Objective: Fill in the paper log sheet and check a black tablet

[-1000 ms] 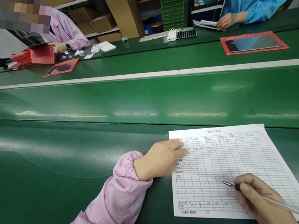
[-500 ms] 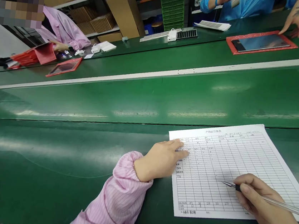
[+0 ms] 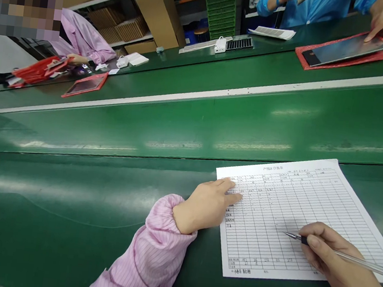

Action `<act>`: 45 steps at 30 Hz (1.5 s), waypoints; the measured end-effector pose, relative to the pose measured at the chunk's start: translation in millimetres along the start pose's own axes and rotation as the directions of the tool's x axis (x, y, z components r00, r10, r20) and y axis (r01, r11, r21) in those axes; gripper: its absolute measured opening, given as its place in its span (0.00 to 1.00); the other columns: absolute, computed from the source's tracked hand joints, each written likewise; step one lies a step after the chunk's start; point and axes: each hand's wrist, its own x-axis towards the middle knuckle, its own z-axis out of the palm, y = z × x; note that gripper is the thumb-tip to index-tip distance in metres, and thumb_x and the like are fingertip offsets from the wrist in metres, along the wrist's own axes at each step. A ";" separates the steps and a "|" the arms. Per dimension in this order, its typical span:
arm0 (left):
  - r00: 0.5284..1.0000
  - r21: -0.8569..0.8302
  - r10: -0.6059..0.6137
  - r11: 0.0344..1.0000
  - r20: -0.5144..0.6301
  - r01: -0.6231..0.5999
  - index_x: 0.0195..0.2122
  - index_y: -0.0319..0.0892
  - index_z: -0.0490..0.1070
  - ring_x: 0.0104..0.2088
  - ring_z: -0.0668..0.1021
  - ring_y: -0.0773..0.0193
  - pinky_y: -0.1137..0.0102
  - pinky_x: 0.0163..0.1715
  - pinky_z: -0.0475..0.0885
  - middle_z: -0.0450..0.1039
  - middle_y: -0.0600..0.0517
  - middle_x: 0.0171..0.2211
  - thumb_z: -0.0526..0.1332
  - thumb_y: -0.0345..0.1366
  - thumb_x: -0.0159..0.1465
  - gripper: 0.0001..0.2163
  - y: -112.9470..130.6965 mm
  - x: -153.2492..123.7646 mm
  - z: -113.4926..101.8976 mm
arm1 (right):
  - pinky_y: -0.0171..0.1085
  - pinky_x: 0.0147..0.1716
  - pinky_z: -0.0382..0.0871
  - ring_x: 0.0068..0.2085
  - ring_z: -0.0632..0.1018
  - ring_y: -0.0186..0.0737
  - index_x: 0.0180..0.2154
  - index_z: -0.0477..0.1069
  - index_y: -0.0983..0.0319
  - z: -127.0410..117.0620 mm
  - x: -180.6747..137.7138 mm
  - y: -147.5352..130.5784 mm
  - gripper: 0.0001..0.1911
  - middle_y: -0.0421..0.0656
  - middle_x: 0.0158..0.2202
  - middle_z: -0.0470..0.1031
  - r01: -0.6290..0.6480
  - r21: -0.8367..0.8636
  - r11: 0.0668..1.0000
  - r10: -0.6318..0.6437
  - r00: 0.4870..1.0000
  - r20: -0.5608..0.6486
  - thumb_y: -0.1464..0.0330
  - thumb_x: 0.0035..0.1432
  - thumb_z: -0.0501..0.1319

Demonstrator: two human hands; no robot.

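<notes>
A printed form (image 3: 295, 206) with a ruled grid lies on the green table, partly filled in with handwriting along its left columns and bottom rows. My left hand (image 3: 207, 204) rests on its left edge, fingers stretched out and apart on the paper. Over the lower right of the sheet, my right hand (image 3: 332, 256) pinches a pen (image 3: 354, 259) with a clear barrel and dark grip. The pen's tip points left at the middle of the grid; whether it touches the paper I cannot tell.
Beyond a green conveyor belt (image 3: 194, 121), a co-worker in blue sleeves (image 3: 313, 10) handles a flat dark panel (image 3: 347, 53) over a red sleeve. Another person in pink (image 3: 82, 34) holds red packaging (image 3: 36, 73) at far left. A white adapter (image 3: 220, 45) lies across the belt.
My hands, the pen and the form have stayed still. Across the belt, the co-worker's panel has shifted right and tilted up at one end; the person in pink has moved the red packaging.
</notes>
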 end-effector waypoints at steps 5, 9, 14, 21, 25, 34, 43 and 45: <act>0.999 -0.031 0.016 0.999 0.036 -0.015 0.53 0.43 0.68 0.56 0.68 0.54 0.63 0.48 0.72 0.67 0.44 0.54 0.53 0.25 0.60 0.20 -2.7 -1.4 -2.7 | 0.31 0.14 0.59 0.18 0.63 0.33 0.21 0.72 0.61 2.7 1.0 -1.7 0.27 0.40 0.16 0.62 -0.001 -0.006 1.000 0.001 1.000 -0.008 0.42 0.36 0.66; 0.995 -0.045 0.048 0.998 0.089 -0.044 0.54 0.46 0.67 0.58 0.66 0.51 0.59 0.50 0.70 0.64 0.43 0.57 0.55 0.29 0.61 0.19 -4.9 -2.1 -4.1 | 0.31 0.14 0.58 0.18 0.63 0.33 0.20 0.71 0.61 2.0 -0.4 -3.5 0.27 0.40 0.16 0.62 -0.005 -0.010 1.000 0.005 1.000 -0.005 0.42 0.36 0.66; 0.995 -0.037 0.034 0.999 0.093 -0.031 0.53 0.46 0.69 0.58 0.66 0.49 0.56 0.51 0.69 0.62 0.42 0.58 0.54 0.27 0.62 0.18 -3.5 -1.8 -3.0 | 0.31 0.15 0.58 0.18 0.63 0.34 0.21 0.72 0.60 0.9 -1.0 -5.1 0.27 0.40 0.16 0.62 -0.005 -0.020 1.000 0.005 1.000 -0.011 0.42 0.36 0.66; 0.988 -0.067 0.066 0.996 0.140 -0.057 0.54 0.47 0.68 0.60 0.62 0.46 0.57 0.52 0.68 0.61 0.42 0.59 0.55 0.23 0.59 0.22 -1.5 -2.3 -8.0 | 0.31 0.15 0.58 0.18 0.63 0.34 0.21 0.72 0.61 0.8 -0.9 -2.7 0.27 0.40 0.15 0.62 -0.007 -0.030 1.000 0.007 1.000 -0.012 0.43 0.36 0.65; 0.984 -0.073 0.057 0.996 0.170 -0.045 0.52 0.48 0.69 0.61 0.59 0.46 0.57 0.53 0.66 0.61 0.44 0.59 0.55 0.23 0.60 0.21 -0.5 -1.5 -10.3 | 0.31 0.15 0.58 0.18 0.63 0.34 0.21 0.72 0.61 -0.5 -1.9 -2.0 0.27 0.40 0.16 0.62 -0.006 -0.020 1.000 0.006 1.000 -0.009 0.42 0.36 0.66; 0.971 -0.087 0.064 0.995 0.229 -0.045 0.54 0.51 0.68 0.62 0.55 0.43 0.53 0.55 0.63 0.58 0.45 0.60 0.55 0.22 0.60 0.23 3.9 -1.3 -13.6 | 0.31 0.16 0.60 0.19 0.63 0.34 0.22 0.72 0.60 -0.3 0.0 -0.5 0.26 0.40 0.18 0.63 0.029 -0.032 0.999 -0.028 0.999 0.022 0.43 0.40 0.65; 0.947 -0.112 0.063 0.993 0.315 -0.029 0.56 0.51 0.65 0.63 0.47 0.38 0.46 0.57 0.55 0.52 0.41 0.63 0.52 0.21 0.61 0.25 7.8 -1.0 -17.4 | 0.30 0.17 0.57 0.19 0.62 0.33 0.22 0.72 0.61 -1.9 -0.9 1.7 0.26 0.40 0.17 0.62 0.026 -0.017 1.000 -0.025 0.999 0.041 0.43 0.41 0.65; 0.941 -0.113 0.064 0.993 0.332 -0.028 0.56 0.52 0.65 0.63 0.45 0.36 0.43 0.56 0.55 0.50 0.41 0.63 0.52 0.21 0.61 0.25 9.0 -1.1 -17.9 | 0.30 0.17 0.56 0.19 0.61 0.32 0.23 0.72 0.61 -2.1 -1.2 1.4 0.26 0.39 0.17 0.61 0.037 -0.024 0.999 -0.035 0.998 0.055 0.43 0.43 0.64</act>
